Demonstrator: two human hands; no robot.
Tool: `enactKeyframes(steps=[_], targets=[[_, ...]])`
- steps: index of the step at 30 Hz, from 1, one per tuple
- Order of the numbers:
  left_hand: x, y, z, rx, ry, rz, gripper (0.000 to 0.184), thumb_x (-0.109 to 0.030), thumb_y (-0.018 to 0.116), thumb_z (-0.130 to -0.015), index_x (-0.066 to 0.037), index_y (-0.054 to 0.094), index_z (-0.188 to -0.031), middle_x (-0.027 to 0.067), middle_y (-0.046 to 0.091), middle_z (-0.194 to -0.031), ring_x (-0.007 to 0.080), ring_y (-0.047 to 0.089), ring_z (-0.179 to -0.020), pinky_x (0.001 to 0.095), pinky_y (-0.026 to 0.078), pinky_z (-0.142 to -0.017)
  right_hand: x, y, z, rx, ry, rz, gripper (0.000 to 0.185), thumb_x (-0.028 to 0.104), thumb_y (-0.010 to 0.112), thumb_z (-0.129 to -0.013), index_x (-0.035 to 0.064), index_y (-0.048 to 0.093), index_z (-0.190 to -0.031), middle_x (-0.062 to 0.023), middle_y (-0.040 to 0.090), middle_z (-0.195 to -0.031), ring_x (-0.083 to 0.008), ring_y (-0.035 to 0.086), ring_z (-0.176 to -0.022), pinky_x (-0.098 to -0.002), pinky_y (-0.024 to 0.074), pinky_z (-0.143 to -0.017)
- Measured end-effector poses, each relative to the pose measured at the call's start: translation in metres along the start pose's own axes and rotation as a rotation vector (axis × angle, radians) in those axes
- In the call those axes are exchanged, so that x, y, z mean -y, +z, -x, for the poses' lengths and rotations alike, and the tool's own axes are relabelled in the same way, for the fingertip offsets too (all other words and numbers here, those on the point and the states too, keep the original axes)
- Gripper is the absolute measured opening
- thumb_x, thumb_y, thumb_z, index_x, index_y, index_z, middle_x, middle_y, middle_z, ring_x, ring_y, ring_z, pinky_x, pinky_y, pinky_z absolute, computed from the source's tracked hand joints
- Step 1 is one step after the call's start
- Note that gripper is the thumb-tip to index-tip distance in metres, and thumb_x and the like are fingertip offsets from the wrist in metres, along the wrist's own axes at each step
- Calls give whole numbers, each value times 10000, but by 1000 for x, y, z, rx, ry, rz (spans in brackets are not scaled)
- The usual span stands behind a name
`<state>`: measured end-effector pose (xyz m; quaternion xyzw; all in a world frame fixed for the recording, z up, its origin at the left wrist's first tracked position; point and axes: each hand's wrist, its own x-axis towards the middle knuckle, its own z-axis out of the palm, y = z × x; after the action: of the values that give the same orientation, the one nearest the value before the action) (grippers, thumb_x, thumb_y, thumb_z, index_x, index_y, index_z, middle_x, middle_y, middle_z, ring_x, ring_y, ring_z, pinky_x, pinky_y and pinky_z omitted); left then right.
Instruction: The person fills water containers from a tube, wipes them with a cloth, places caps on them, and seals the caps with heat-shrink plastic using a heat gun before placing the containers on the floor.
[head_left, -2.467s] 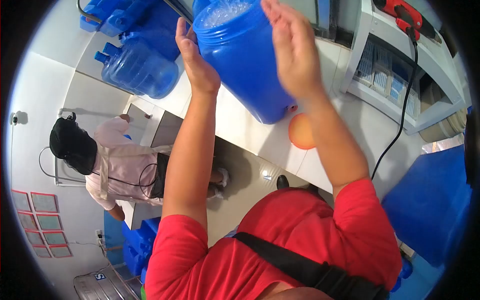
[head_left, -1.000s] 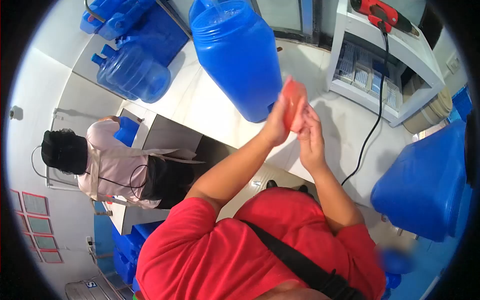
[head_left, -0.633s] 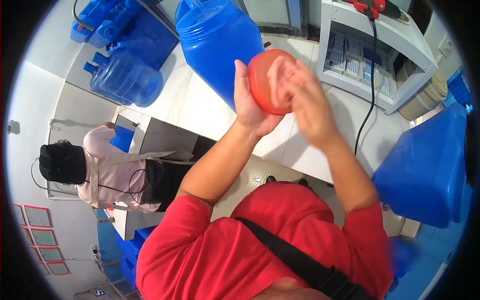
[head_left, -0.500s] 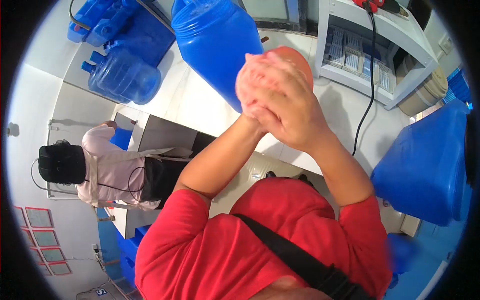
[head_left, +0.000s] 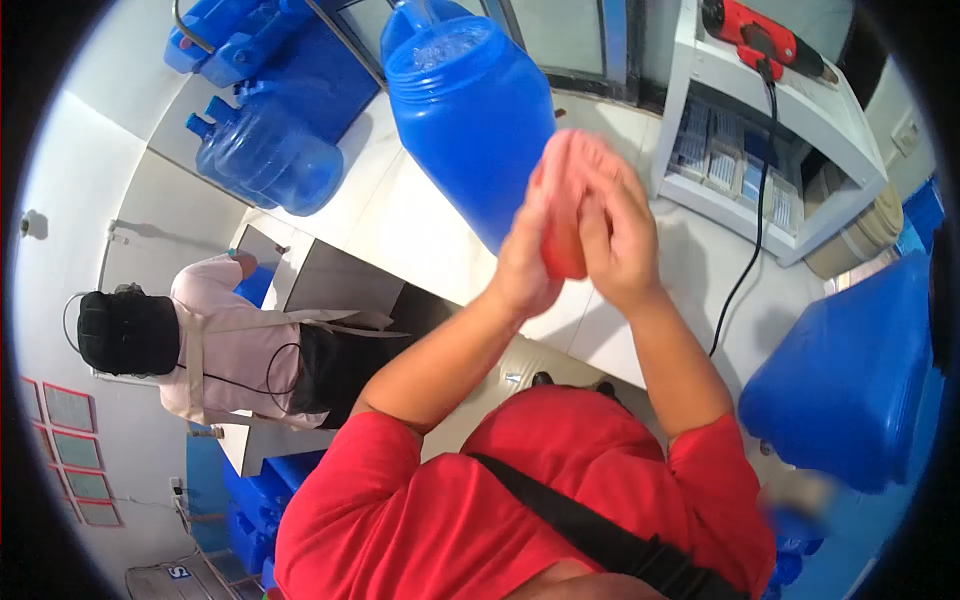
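Note:
Between my two palms is an orange, disc-like piece (head_left: 566, 245), pressed from both sides; its exact kind is not clear. My left hand (head_left: 527, 255) holds it from the left and my right hand (head_left: 622, 235) from the right, with the fingers pointing up and partly blurred. Just behind my hands, a large blue jug (head_left: 470, 130) stands on the white tiled counter. Its threaded mouth is uncapped, and clear liquid shows at the top.
A white shelf unit (head_left: 780, 215) with a red heat gun (head_left: 765, 40) on top is at right, its black cord (head_left: 745, 270) trailing down. Blue containers (head_left: 840, 370) stand at far right, clear water bottles (head_left: 270, 160) at left. Another person (head_left: 240, 335) works at left.
My hands have turned from clasped around the orange piece to palms facing each other, with it between them. The view has shifted slightly, so the jug appears lower and further right.

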<state>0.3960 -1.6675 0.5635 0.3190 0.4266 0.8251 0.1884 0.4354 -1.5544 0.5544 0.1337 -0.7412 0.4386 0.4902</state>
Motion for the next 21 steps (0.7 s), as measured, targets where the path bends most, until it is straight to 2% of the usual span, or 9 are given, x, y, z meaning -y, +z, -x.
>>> enactKeyframes(steps=[3, 6, 8, 9, 11, 12, 14, 17, 21], targets=[[-5, -15, 19, 38, -301, 69, 859, -558, 481, -988, -98, 105, -1608, 96, 279, -1585, 226, 292, -1465, 385, 273, -1179, -10, 6, -8, 81, -139, 55, 339, -1, 534, -935, 14, 613, -1264, -202, 632, -1237, -337, 621, -1158, -402, 476, -1014], [12, -50, 43, 17, -353, 24, 938, -587, 529, -963, -121, 41, -1614, 105, 259, -1589, 247, 306, -1440, 395, 301, -1153, -79, 24, -20, 72, 324, -239, 375, -60, 526, -917, -12, 546, -1288, -185, 669, -1135, -274, 686, -956, -373, 534, -867], [13, -62, 56, -11, -354, -12, 980, -610, 569, -933, -139, 48, -1615, 98, 264, -1595, 254, 302, -1452, 416, 287, -1166, -131, 33, -37, 135, 263, 198, 400, 27, 543, -930, 36, 530, -1330, -177, 696, -1039, -325, 690, -995, -434, 540, -881], [11, -66, 61, -35, -357, -49, 1022, -633, 610, -904, -157, 55, -1617, 90, 268, -1601, 261, 298, -1463, 438, 273, -1180, -153, 41, -45, 135, 254, 195, 400, 27, 543, -930, 36, 530, -1330, -177, 696, -1039, -325, 690, -995, -434, 540, -881], [4, -76, 69, -45, -372, -129, 1170, -663, 688, -829, -139, -2, -1615, 137, 236, -1600, 293, 273, -1468, 436, 260, -1177, -190, 59, -55, 510, 506, 487, 489, 78, 574, -933, 82, 484, -1413, -191, 689, -1091, -344, 688, -1017, -476, 553, -862], [5, -85, 75, 4, -317, -293, 1178, -593, 729, -827, -139, -20, -1614, 163, 214, -1593, 311, 268, -1461, 461, 307, -1148, -209, 69, -53, 510, 502, 485, 489, 78, 574, -933, 82, 484, -1413, -191, 689, -1091, -344, 688, -1017, -476, 553, -862], [-2, -96, 83, 53, -253, -460, 1193, -522, 770, -824, -139, -38, -1613, 189, 191, -1587, 329, 263, -1454, 486, 353, -1118, -238, 84, -52, 802, 459, 875, 569, 141, 608, -927, 125, 438, -1470, -191, 679, -1128, -371, 682, -1034, -504, 563, -847], [-27, -107, 91, 89, -220, -611, 1227, -457, 835, -766, -120, 14, -1613, 203, 193, -1552, 362, 258, -1452, 518, 375, -1102, -220, 87, -59, 788, 546, 929, 547, 171, 608, -926, 143, 458, -1451, -187, 668, -1143, -402, 680, -1026, -514, 565, -850], [-65, -122, 93, 147, -52, -781, 1150, -465, 878, -680, -73, 234, -1550, 211, 271, -1475, 359, 295, -1428, 511, 367, -1112, -243, 88, -36, 770, 584, 972, 502, 166, 586, -938, 134, 472, -1426, -210, 679, -1130, -386, 687, -1023, -503, 565, -850]])
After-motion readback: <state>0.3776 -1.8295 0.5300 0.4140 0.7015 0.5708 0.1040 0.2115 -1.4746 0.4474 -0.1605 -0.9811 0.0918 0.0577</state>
